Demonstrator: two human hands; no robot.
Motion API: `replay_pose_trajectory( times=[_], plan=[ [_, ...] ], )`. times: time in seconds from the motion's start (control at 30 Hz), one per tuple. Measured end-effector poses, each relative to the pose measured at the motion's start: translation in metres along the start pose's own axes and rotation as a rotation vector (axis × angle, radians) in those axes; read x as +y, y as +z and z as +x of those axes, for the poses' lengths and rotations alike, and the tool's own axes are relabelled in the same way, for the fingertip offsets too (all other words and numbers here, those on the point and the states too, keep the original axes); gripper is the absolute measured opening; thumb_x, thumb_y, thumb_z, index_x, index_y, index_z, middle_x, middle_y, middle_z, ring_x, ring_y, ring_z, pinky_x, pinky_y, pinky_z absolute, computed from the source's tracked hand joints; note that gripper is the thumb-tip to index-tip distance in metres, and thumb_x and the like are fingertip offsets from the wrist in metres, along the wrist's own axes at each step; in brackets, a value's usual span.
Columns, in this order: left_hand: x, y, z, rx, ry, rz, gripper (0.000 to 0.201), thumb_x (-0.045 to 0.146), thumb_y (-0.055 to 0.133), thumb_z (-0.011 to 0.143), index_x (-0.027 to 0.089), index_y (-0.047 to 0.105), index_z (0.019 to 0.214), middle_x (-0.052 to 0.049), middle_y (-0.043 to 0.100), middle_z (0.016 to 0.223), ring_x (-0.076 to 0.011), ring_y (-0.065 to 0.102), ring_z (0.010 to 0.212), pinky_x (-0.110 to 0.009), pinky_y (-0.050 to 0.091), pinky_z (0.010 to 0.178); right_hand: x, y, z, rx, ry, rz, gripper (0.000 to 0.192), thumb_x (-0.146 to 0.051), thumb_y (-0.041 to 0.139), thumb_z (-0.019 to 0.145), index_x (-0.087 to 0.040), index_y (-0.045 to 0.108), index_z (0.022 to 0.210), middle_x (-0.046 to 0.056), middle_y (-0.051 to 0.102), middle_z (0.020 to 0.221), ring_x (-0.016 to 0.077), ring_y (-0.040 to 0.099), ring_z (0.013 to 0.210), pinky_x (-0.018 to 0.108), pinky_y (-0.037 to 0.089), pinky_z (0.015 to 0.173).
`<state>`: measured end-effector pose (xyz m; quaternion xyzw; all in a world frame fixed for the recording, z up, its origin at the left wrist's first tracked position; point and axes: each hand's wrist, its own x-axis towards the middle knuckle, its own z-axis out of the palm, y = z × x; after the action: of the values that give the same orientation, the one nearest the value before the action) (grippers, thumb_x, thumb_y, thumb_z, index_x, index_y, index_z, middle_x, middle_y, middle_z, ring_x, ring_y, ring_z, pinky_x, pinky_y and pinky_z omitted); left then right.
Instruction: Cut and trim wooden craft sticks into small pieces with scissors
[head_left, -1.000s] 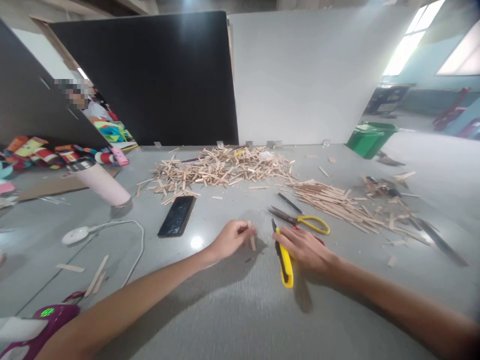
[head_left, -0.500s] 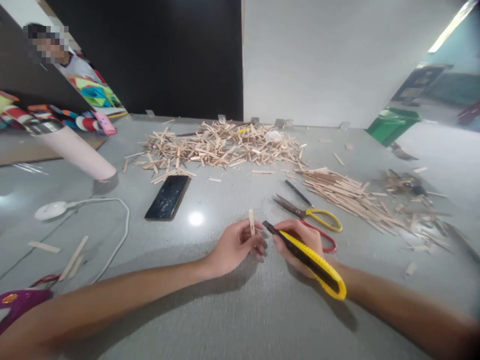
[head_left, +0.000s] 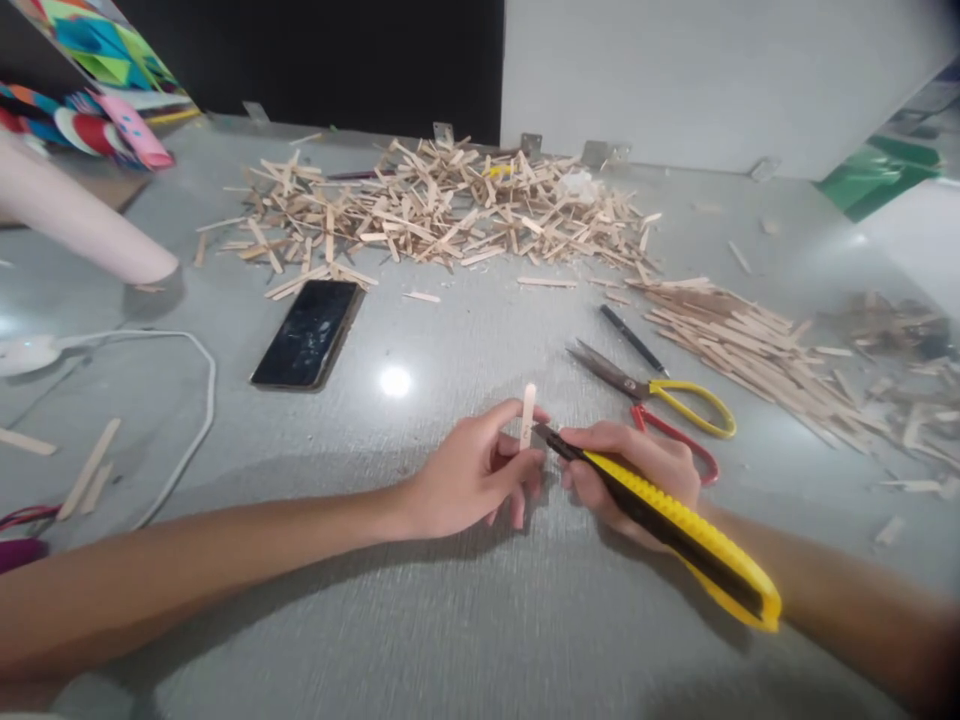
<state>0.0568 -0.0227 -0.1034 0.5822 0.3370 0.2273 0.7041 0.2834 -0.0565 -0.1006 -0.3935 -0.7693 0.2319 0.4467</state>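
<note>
Between the thumb and fingers of my left hand (head_left: pixel 480 470) a short wooden craft stick (head_left: pixel 529 408) stands upright, with small dark marks near its lower part. My right hand (head_left: pixel 637 475) is closed around a yellow and black utility knife (head_left: pixel 675 530). The knife's blade tip points left and meets the side of the stick; whether it cuts in, I cannot tell. Just beyond my right hand lie scissors (head_left: pixel 630 380) with one yellow and one red handle, and a dark pen (head_left: pixel 634 338).
A heap of loose craft sticks (head_left: pixel 420 210) spreads along the back. More sticks (head_left: pixel 742 340) lie in a bundle at the right. A phone (head_left: pixel 307 335), a white cable (head_left: pixel 202 360) and a pale pink bottle (head_left: pixel 97 220) are on the left. A green bin (head_left: pixel 877 175) stands at the far right.
The knife's blade has come from a small gap to the stick's side. The camera view has tipped down and closer, and the person at the upper left is out of view.
</note>
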Motion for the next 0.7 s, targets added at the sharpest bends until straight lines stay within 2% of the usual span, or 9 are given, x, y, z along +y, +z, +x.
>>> replay_pose_trajectory(
  times=[0.2, 0.53, 0.7],
  plan=[
    [0.0029, 0.0003, 0.0000, -0.012, 0.008, 0.005, 0.027, 0.037, 0.056, 0.111, 0.023, 0.049, 0.133, 0.001, 0.072, 0.079, -0.0130, 0.071, 0.051, -0.014, 0.044, 0.038, -0.0035, 0.0011, 0.0007, -0.016, 0.056, -0.045, 0.020, -0.018, 0.068, 0.100, -0.032, 0.068, 0.114, -0.001, 0.080, 0.077, 0.0181, 0.073, 0.054, 0.033, 0.059, 0.052],
    [0.0012, -0.0012, 0.0010, -0.033, 0.040, -0.015, 0.023, 0.031, 0.051, 0.113, 0.024, 0.049, 0.135, 0.001, 0.072, 0.083, -0.0127, 0.072, 0.057, -0.015, 0.047, 0.042, -0.0020, -0.0004, 0.0040, -0.024, -0.002, -0.050, 0.024, -0.016, 0.069, 0.099, -0.032, 0.069, 0.116, -0.001, 0.082, 0.083, 0.0175, 0.074, 0.056, 0.030, 0.060, 0.053],
    [0.0027, -0.0005, 0.0006, -0.030, 0.045, -0.010, 0.022, 0.030, 0.050, 0.114, 0.023, 0.050, 0.134, 0.002, 0.070, 0.080, -0.0116, 0.071, 0.055, -0.015, 0.046, 0.043, -0.0024, -0.0002, 0.0021, -0.027, 0.017, -0.054, 0.023, -0.018, 0.069, 0.100, -0.033, 0.069, 0.117, -0.002, 0.081, 0.082, 0.0182, 0.073, 0.055, 0.033, 0.061, 0.056]
  ],
)
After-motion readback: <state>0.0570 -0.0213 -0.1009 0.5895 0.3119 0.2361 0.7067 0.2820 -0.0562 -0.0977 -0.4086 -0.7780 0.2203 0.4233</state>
